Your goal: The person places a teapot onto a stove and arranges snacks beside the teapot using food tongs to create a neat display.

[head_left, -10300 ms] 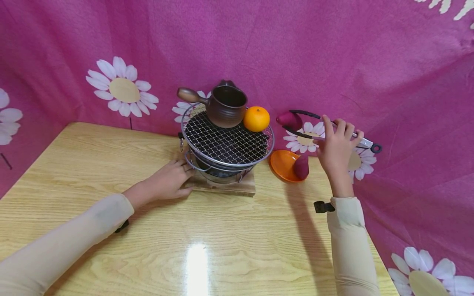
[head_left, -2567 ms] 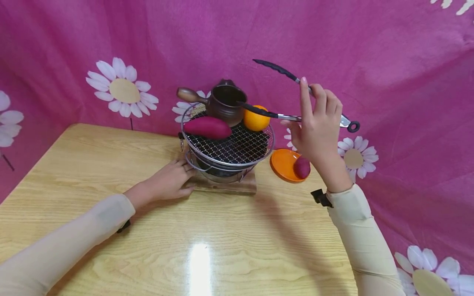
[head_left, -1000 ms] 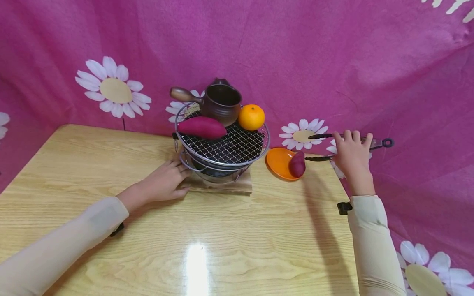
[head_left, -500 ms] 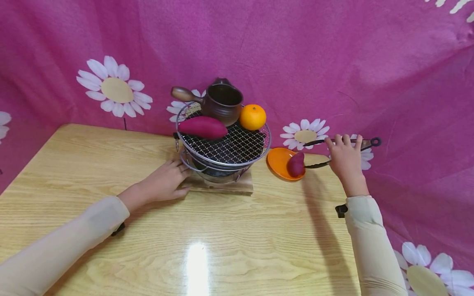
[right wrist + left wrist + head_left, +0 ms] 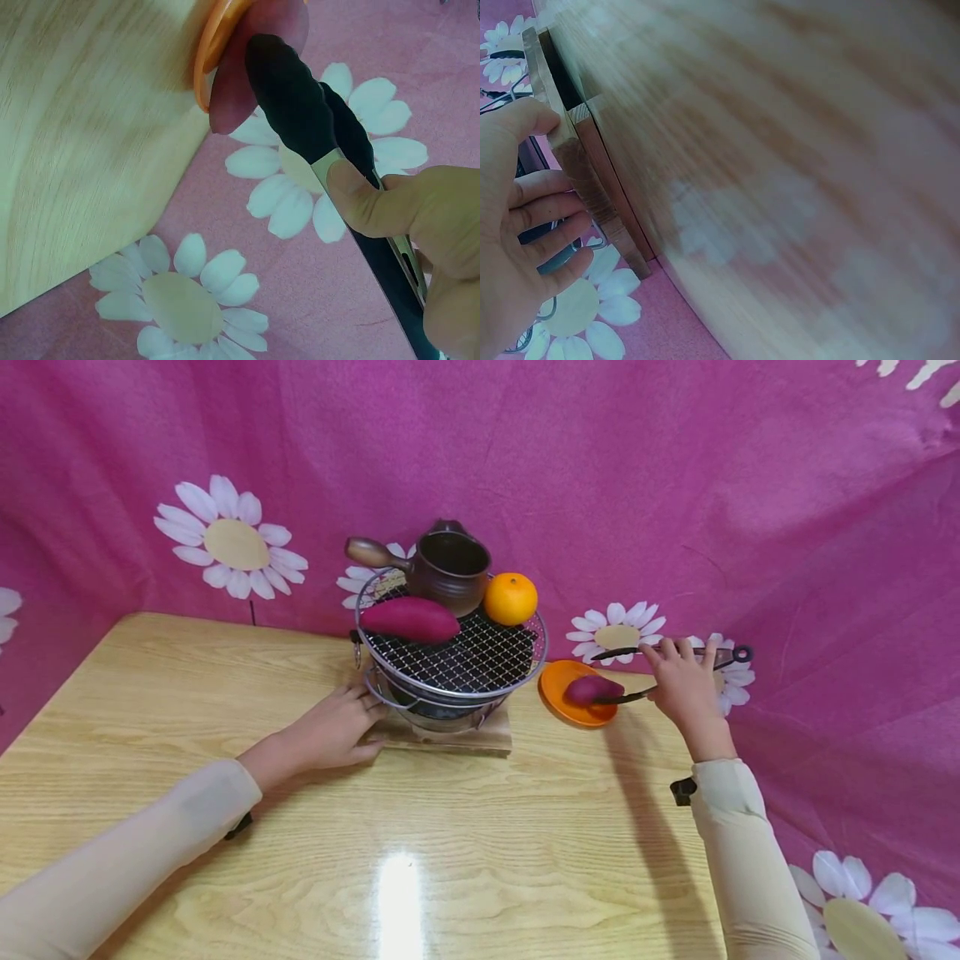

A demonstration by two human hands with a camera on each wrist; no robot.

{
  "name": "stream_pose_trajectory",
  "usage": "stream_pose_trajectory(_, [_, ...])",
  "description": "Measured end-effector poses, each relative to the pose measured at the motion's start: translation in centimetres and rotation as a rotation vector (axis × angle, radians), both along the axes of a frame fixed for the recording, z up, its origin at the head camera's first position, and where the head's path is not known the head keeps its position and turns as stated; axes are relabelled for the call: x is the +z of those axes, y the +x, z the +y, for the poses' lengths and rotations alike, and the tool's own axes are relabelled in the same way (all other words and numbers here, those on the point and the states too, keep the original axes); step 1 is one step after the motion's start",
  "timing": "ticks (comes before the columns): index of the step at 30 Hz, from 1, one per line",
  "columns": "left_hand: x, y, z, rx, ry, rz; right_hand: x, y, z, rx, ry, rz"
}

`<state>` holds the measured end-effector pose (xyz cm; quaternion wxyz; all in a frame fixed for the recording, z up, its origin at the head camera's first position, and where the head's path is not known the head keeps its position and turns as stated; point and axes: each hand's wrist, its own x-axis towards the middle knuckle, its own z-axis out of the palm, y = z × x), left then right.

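Observation:
My right hand [image 5: 684, 687] holds black-tipped tongs [image 5: 630, 697], thumb on one arm and fingers on the other, arms spread apart. The lower tong tip overlaps a purple sweet potato [image 5: 585, 690] lying on an orange plate [image 5: 551, 681]; in the right wrist view the black tip [image 5: 289, 97] covers part of the sweet potato [image 5: 232, 82]. My left hand [image 5: 330, 731] rests at the left end of the wooden board [image 5: 465, 742] under a round grill [image 5: 487, 652], its thumb on the board's edge [image 5: 559, 124] and its fingers extended beside it.
On the grill mesh are another purple sweet potato [image 5: 411, 620], a brown side-handled pot [image 5: 448, 568] and an orange [image 5: 511, 599]. The wooden table [image 5: 525, 860] ends at a pink flowered cloth [image 5: 600, 485] behind and at the right.
A sweet potato went from the tongs onto the grill. The tongs then came down to the plate and moved left; the remaining sweet potato has turned sideways. My left hand stays put.

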<state>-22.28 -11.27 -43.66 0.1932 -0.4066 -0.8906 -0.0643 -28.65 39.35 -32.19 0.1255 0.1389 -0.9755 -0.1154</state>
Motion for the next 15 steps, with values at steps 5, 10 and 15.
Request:
stream_pose_trajectory(5, [-0.03, 0.01, 0.0, -0.001, 0.001, 0.0, -0.3, -0.13, -0.2, -0.009, -0.006, -0.01])
stream_pose_trajectory(10, [-0.08, -0.02, -0.05, -0.003, 0.002, -0.004, -0.52, -0.19, -0.45, -0.015, -0.008, -0.008])
stream_pose_trajectory(15, [-0.02, -0.03, -0.04, -0.001, 0.003, -0.016, -0.92, -0.19, -0.61, -0.011, -0.018, 0.001])
